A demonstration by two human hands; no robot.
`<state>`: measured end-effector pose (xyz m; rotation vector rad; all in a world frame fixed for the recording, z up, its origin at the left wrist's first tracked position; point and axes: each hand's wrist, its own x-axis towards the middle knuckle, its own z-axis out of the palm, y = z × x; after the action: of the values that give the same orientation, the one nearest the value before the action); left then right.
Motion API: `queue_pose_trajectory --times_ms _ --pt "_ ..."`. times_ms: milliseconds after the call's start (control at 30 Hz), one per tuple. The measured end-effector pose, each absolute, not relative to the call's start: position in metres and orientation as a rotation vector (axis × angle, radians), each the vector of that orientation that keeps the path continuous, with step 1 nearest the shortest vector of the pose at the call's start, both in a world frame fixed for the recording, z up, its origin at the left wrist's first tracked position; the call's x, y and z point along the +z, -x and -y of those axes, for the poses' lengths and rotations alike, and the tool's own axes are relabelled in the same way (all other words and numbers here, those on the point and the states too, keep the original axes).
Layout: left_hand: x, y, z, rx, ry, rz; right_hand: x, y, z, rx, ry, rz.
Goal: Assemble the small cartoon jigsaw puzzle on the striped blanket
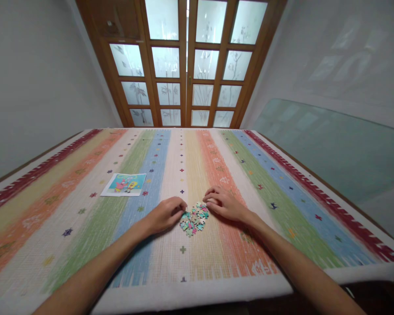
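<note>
A small heap of jigsaw puzzle pieces [194,219] lies on the striped tablecloth in front of me. The pieces are teal, green, pink and grey-beige, overlapping in a loose mound. At the heap's left edge is my left hand [167,213], fingers loosely bent, with a gap between thumb and forefinger. My right hand [223,204] rests at the upper right edge, its fingers curled but apart. No piece shows in either hand. Further off to the left, a picture sheet [124,184] lies flat, showing a pink and a yellow cartoon figure on a blue background.
The tablecloth [95,227] has coloured stripes and small printed motifs, and covers a wide table. Beyond its far edge stand wooden doors with glass panes [202,65]. A pale green glass-like panel [335,148] leans by the right wall.
</note>
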<state>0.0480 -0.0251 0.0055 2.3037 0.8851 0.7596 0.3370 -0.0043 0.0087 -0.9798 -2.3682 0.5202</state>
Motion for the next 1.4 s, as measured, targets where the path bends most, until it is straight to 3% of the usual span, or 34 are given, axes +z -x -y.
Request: queue_pose_trajectory --times_ms 500,1067,1400 --pt "0.008 -0.040 0.028 0.729 -2.484 -0.833 0.003 -0.340 0.014 0.373 0.990 2.408" --pt "0.002 -0.038 0.020 0.793 -2.170 -1.101 0.002 -0.341 0.012 0.524 1.093 2.245" --pt "0.002 -0.030 0.014 0.756 -2.442 -1.008 -0.004 -0.345 0.009 0.476 1.207 2.206"
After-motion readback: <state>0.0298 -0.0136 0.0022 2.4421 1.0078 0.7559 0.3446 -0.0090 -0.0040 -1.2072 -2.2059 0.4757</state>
